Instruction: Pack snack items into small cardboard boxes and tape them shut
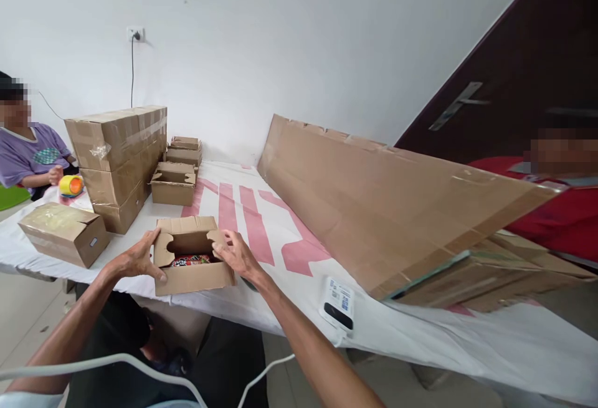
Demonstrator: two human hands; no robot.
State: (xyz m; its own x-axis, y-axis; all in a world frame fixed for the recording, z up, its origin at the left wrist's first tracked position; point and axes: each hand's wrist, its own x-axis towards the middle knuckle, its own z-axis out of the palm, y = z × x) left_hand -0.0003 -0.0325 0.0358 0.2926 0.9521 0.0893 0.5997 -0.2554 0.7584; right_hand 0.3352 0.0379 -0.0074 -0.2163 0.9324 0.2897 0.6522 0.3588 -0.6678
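Observation:
A small brown cardboard box (194, 277) sits at the near edge of the table with its top flaps partly folded in. Red printed packets (191, 260) show through the gap. My left hand (135, 260) presses on the box's left flap, fingers curled round its edge. My right hand (236, 252) grips the right flap, fingers bent over it. Both hands touch the box from opposite sides.
A white cloth with pink stripes (252, 221) covers the table. A taped box stack (119, 159) and small open boxes (174, 185) stand at the back left, a sealed box (63, 232) nearer. A long flat carton (387, 202) lies right. A white device (339, 302) lies nearby. A seated person (28, 152) holds yellow tape (71, 185).

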